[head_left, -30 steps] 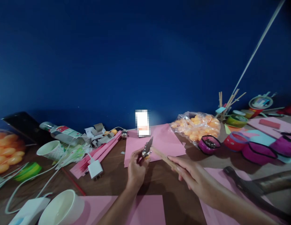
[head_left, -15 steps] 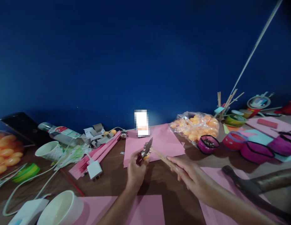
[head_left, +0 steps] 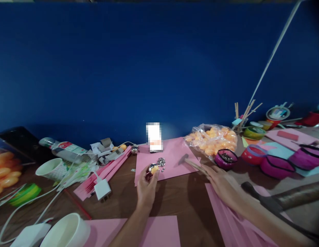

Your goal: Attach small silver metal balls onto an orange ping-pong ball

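Note:
In my left hand [head_left: 145, 187] is an orange ball [head_left: 154, 169], closed in my fingers and partly covered with shiny silver studs. Just beyond it, a small heap of loose silver studs [head_left: 161, 162] lies on a pink sheet [head_left: 172, 147]. My right hand [head_left: 217, 180] is to the right, its fingers round the wooden handle of a small hammer [head_left: 194, 165]. The hammer's dark head points left, over the pink sheet's right part. Whether the head touches the sheet, I cannot tell.
A plastic bag of orange balls [head_left: 213, 139] and a purple bowl of studs [head_left: 225, 159] stand at the right. A big claw hammer [head_left: 275, 200] lies nearer. Leftward are a charger [head_left: 102, 189], a paper cup [head_left: 51, 168], a bottle [head_left: 69, 149] and a white bowl [head_left: 65, 231].
My right hand and the small hammer have moved right, away from the ball. The hammer head has come down toward the sheet, and the heap of studs now shows.

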`<action>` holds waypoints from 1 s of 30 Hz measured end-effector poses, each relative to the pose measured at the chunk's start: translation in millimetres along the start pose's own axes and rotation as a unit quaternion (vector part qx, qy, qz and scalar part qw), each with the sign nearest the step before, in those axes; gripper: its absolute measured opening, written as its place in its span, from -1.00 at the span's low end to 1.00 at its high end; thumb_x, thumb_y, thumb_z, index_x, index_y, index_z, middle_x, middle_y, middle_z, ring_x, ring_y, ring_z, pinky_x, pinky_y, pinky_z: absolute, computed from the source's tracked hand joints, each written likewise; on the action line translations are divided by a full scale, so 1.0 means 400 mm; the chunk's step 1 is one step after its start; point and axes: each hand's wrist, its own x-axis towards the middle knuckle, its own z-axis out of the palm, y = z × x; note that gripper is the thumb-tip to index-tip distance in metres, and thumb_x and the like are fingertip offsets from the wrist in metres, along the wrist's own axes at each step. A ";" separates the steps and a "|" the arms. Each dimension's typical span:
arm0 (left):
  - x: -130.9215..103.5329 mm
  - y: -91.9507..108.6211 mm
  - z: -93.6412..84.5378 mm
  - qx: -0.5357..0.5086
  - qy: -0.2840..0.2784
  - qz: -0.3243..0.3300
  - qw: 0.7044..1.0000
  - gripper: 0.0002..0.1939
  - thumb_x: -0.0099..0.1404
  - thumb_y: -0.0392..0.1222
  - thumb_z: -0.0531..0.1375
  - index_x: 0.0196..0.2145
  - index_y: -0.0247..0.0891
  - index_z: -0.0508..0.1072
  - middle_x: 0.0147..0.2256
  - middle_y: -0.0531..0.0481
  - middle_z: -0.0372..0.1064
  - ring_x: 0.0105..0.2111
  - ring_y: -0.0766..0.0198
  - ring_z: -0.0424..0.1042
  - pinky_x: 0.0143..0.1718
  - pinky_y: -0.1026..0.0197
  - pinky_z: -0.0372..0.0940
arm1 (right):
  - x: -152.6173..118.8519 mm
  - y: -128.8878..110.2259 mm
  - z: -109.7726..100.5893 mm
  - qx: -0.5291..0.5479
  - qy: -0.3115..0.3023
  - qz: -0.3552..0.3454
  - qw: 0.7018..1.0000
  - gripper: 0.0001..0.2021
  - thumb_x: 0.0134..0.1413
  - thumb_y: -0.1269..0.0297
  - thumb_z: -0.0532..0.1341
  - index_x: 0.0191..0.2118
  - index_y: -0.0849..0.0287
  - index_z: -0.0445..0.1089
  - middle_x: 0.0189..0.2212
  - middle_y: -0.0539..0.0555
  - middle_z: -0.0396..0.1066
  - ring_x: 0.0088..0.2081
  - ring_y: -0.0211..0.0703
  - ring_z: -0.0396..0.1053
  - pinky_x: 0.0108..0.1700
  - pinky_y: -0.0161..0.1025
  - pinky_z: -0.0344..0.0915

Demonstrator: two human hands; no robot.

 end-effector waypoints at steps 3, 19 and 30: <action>0.000 0.004 0.000 0.007 -0.003 -0.004 1.000 -0.56 0.00 -0.07 0.23 -0.16 -0.32 0.38 -0.26 -0.10 0.41 -0.28 0.26 0.40 -0.21 0.21 0.27 | -0.007 0.018 0.019 -0.020 0.006 0.004 1.000 -0.54 0.02 0.48 -0.06 0.07 0.08 0.17 -0.23 0.14 0.32 -0.25 -0.11 0.30 -0.21 -0.21 0.22; -0.004 -0.001 -0.001 -0.010 0.008 -0.028 1.000 -0.55 0.08 0.04 0.14 -0.14 -0.30 0.34 -0.36 -0.05 0.38 -0.38 0.31 0.40 -0.27 0.21 0.29 | 0.046 -0.109 -0.022 -0.008 0.002 -0.047 0.999 -0.82 0.13 0.38 -0.02 -0.41 0.15 0.28 -0.34 0.04 0.33 -0.28 -0.21 0.26 -0.21 -0.25 0.17; -0.010 0.029 0.002 0.039 0.019 0.008 0.999 -0.59 0.08 -0.01 0.15 -0.16 -0.31 0.37 -0.32 -0.08 0.41 -0.33 0.25 0.40 -0.27 0.22 0.29 | 0.176 -0.262 0.047 -0.007 -0.079 -0.133 0.988 -0.86 0.11 0.42 0.00 -0.33 0.20 0.30 -0.35 0.08 0.33 -0.30 -0.21 0.26 -0.28 -0.31 0.14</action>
